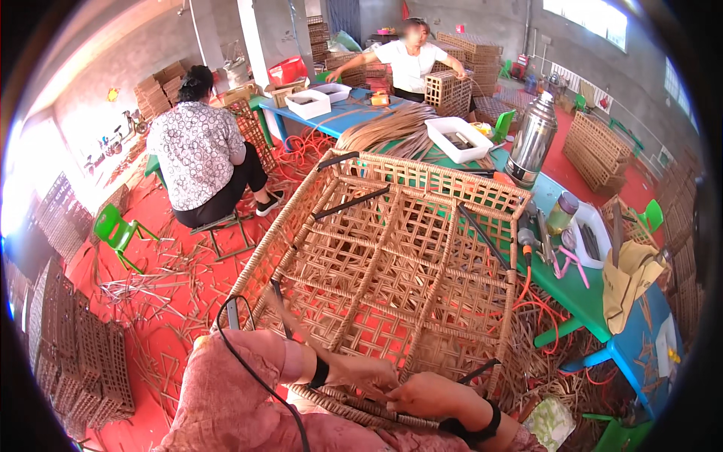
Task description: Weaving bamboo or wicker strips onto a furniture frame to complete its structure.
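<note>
A large rectangular basket (444, 264), woven of brown strips over a frame with black-wrapped rods, rests tilted in front of me, its near rim at my lap. My left hand (370, 374) and my right hand (423, 393) meet at that near rim. A long brown weaving strip (307, 335), partly blurred, runs over the basket's left part down to my hands. My left fingers are closed on it. The right fingers are curled and pinched beside them at the strip's lower end; their tips are partly hidden. Both wrists wear black bands.
A green table (565, 294) at right bears a steel flask (533, 139), a jar (562, 213), pink-handled scissors (570, 265), a power tool (527, 233) and white trays (458, 141). Orange cords and strip scraps litter the red floor. Two co-workers sit or stand beyond; stacked baskets (75, 354) are at left.
</note>
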`<state>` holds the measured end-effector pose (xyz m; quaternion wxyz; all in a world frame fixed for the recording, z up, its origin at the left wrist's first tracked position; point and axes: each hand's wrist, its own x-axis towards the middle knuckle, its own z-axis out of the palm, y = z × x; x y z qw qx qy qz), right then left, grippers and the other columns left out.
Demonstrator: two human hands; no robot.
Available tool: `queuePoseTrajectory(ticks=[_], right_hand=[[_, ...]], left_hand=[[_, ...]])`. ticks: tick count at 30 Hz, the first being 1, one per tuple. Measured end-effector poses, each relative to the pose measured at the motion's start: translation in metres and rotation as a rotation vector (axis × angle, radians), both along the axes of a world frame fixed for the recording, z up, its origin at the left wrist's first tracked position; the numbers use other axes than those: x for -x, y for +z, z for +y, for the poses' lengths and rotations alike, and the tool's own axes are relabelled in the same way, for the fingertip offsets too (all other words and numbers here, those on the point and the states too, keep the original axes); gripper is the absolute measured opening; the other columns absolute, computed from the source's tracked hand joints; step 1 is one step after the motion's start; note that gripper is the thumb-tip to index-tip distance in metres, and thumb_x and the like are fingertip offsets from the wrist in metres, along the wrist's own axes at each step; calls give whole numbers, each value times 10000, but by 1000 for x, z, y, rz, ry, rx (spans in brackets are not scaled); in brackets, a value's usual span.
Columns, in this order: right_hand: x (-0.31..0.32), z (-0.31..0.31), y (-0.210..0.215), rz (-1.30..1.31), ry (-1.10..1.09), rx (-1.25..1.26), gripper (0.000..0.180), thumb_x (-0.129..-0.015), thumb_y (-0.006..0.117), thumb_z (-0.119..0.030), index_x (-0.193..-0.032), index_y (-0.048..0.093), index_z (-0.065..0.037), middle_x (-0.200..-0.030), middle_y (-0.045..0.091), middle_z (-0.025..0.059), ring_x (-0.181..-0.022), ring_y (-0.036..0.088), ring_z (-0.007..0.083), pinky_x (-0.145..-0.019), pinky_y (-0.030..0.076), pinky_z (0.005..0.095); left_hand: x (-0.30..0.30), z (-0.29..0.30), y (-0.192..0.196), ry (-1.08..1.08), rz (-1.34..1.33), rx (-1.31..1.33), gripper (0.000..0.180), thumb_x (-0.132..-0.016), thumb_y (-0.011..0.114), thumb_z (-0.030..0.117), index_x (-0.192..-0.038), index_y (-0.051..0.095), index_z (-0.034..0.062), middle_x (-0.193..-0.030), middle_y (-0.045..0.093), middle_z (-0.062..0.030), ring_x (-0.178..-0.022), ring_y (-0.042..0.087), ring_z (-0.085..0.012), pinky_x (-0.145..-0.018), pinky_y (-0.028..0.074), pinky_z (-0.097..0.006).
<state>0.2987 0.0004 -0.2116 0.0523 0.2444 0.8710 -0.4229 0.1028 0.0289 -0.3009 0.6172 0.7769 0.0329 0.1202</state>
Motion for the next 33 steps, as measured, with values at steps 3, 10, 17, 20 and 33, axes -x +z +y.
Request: queuePoseTrajectory(ticks=[3, 10, 17, 20, 33], right_hand=[[-2, 2, 0, 4, 13, 4, 295, -857, 558, -306, -1002, 658, -69, -733, 607, 208, -712, 596, 390, -645, 473, 447], [-2, 6, 4, -22, 2, -4, 291, -855, 561, -313, -987, 654, -71, -727, 609, 203, -705, 594, 389, -643, 472, 449], [-2, 4, -3, -143, -5, 10, 328, -866, 554, -368, -963, 659, -73, -730, 615, 200, -709, 600, 391, -637, 476, 436], [-9, 8, -17, 20, -204, 242, 396, -860, 553, -427, -962, 658, -60, -719, 613, 197, -689, 602, 385, -636, 480, 425], [17, 8, 52, 113, -240, 485, 235, -875, 583, -236, -942, 672, -29, -751, 667, 68, -690, 631, 119, -639, 496, 275]], left_hand=[[-9, 16, -46, -112, 30, -121, 222, -814, 631, 196, -828, 568, -17, -625, 498, -99, -560, 490, -192, -519, 361, -317], [-2, 12, -67, 113, 583, 853, 232, -819, 677, 247, -870, 663, 21, -766, 641, -31, -662, 615, -126, -548, 488, -216], [-17, 4, -38, 210, 673, 659, 241, -829, 659, 259, -779, 660, 23, -704, 618, 0, -650, 561, -75, -530, 431, -229], [-22, -3, -41, 202, 685, 711, 227, -836, 645, 236, -801, 632, 11, -688, 620, -27, -615, 596, -102, -519, 451, -217], [-22, -31, -68, 344, 638, 550, 241, -825, 606, 280, -791, 588, 42, -628, 595, -12, -535, 590, -100, -415, 429, -243]])
